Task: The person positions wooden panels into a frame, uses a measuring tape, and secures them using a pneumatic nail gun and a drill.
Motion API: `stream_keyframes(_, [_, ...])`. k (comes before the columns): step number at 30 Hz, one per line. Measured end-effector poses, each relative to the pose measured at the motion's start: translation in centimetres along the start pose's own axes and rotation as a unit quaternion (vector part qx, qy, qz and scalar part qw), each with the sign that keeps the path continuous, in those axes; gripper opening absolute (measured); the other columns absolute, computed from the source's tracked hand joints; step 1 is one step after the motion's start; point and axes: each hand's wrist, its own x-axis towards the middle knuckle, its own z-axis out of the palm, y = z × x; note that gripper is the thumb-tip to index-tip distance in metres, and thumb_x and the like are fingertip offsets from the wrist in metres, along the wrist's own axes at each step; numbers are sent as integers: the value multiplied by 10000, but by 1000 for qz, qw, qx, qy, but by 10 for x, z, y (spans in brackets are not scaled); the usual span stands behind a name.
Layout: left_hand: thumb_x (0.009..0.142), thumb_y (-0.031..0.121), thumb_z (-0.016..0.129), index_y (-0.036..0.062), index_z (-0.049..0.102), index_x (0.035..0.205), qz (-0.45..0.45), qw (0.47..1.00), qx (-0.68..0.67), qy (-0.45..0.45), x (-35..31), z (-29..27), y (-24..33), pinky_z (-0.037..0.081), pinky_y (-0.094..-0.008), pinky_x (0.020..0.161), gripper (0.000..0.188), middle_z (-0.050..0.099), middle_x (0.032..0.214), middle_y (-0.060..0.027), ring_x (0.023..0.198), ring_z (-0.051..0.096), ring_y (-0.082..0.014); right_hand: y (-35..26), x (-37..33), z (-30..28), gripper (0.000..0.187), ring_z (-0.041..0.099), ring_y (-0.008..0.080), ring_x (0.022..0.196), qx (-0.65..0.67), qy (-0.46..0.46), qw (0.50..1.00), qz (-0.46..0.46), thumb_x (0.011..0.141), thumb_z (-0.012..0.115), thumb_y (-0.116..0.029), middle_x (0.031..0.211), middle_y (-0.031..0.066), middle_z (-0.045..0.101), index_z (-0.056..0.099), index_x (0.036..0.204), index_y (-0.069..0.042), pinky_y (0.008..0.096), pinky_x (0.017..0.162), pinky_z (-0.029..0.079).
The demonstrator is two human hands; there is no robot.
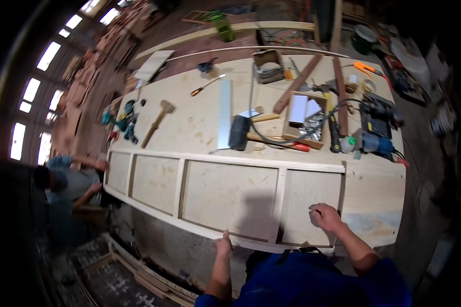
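A long wooden frame (pixel 182 184) of pale slats with several cross rails lies along the near side of a plywood-topped workbench (pixel 200 117). My left hand (pixel 224 244) is closed at its near rail, thumb on top, the other fingers partly hidden below the edge. Over the rightmost opening is my right hand (pixel 327 217), its fingers curled in together. Whether something small sits in those fingers cannot be made out. A wide pale board (pixel 371 197) adjoins the frame's right end.
Behind the frame lie a black rubber mallet (pixel 239 134), a wooden mallet (pixel 159 120), a screwdriver (pixel 208 85) and a box of metal fittings (pixel 312 125). Power tools (pixel 379 123) crowd the right side. Another person (pixel 77 181) has their hands at the frame's left end.
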Motion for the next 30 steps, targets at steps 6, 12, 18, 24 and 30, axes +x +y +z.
stream_keyframes(6, [942,367,719,-118,330,1332,-5,1000,26,5,25,-4,-33,565,-384,766,734,581,1233,-240,1063,627,-275,-13,6,31,213,693,356,964,-22,-83,996,-31,920,614,-136,1020,184,718,717,1077,-37,414,881,554])
stream_keyframes(12, [923,300,741,-119,257,1329,152,986,1,61,23,16,-55,481,-386,1017,758,526,1303,-273,1175,573,-297,-45,20,46,207,696,362,948,-64,-128,989,-35,916,618,-141,996,199,718,720,1055,-26,413,867,555])
stream_keyframes(18, [931,312,744,-139,43,1502,147,988,25,50,11,16,-54,426,-387,1095,1011,465,1435,-328,1319,516,-351,-92,28,102,200,710,340,931,-108,-164,977,-84,914,625,-142,965,201,722,722,1040,-21,408,846,558])
stream_keyframes(24, [933,395,740,-38,202,1581,138,983,31,-118,-8,-66,-73,502,-375,1020,947,584,1366,-229,1203,635,-290,-148,8,191,203,712,342,920,-126,-170,973,-94,921,641,-139,969,203,725,722,1057,-12,410,829,561])
stream_keyframes(30, [946,318,740,-36,595,1346,149,981,36,-116,16,-233,-138,548,-338,885,553,725,1081,-127,968,673,-180,-210,-18,301,215,684,391,935,-142,-169,967,-126,919,644,-159,973,210,707,711,1064,-14,441,828,553])
